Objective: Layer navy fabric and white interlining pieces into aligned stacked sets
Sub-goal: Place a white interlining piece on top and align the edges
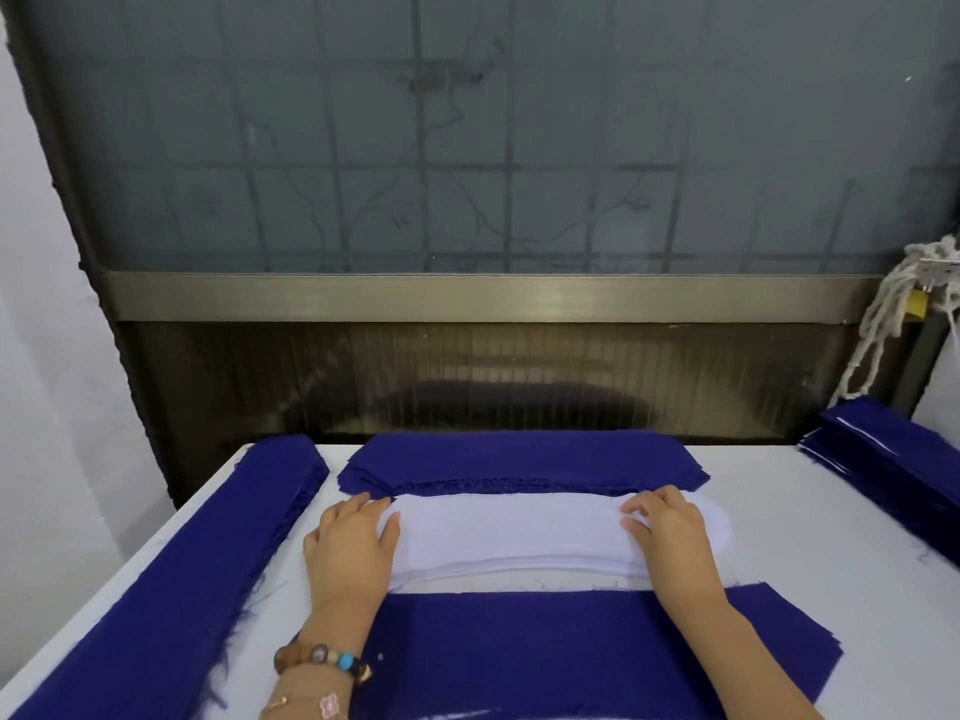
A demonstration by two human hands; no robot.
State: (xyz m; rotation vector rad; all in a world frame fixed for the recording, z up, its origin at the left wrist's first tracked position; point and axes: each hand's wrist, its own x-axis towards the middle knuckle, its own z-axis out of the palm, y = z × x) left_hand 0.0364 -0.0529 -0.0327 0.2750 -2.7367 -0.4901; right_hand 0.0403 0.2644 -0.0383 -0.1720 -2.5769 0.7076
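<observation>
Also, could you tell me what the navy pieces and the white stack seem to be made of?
Navy pieces: woven cloth, matte; loose threads fray along the cut edges. White stack: thin, soft, matte sheets, probably non-woven interlining; the edges look clean with no fraying, though no weave can be made out.

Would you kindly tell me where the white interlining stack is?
Head view, table centre: the white interlining stack lies between the far navy stack and the near navy stack, left hand and right hand resting on its ends.
</observation>
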